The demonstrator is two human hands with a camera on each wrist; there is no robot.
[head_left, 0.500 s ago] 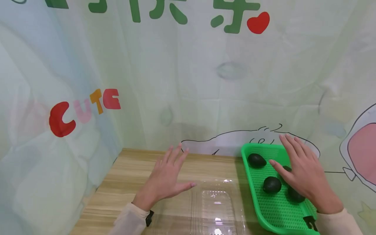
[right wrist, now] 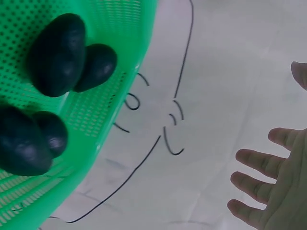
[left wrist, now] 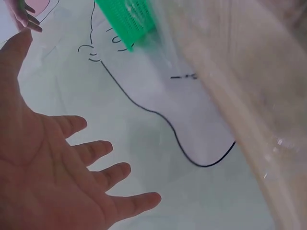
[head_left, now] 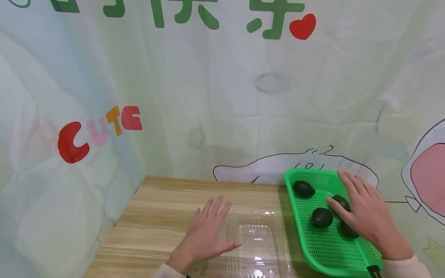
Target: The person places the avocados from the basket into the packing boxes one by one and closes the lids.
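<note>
My left hand (head_left: 205,237) hovers over the left part of a clear plastic container (head_left: 281,251), fingers spread and nothing held. In the left wrist view its palm and fingers show bare beside the blurred clear plastic. My right hand (head_left: 370,214) is over the right side of a green mesh basket (head_left: 304,247), with straight fingers and an empty palm. Several dark avocados lie in the basket: one (head_left: 304,189) at the back left, one (head_left: 321,218) in the middle, one (head_left: 341,202) by my right thumb, and another (head_left: 347,230) partly hidden under that hand.
A wood-grain tabletop (head_left: 167,216) carries the container and the basket side by side. Behind it hangs a printed cloth (head_left: 222,96) with green characters and a red heart (head_left: 303,26). On the left, another stretch of cloth bears the word CUTE.
My left hand has come down and a little to the right, closer over the container. The right hand has lowered slightly and shifted right, uncovering more of one avocado.
</note>
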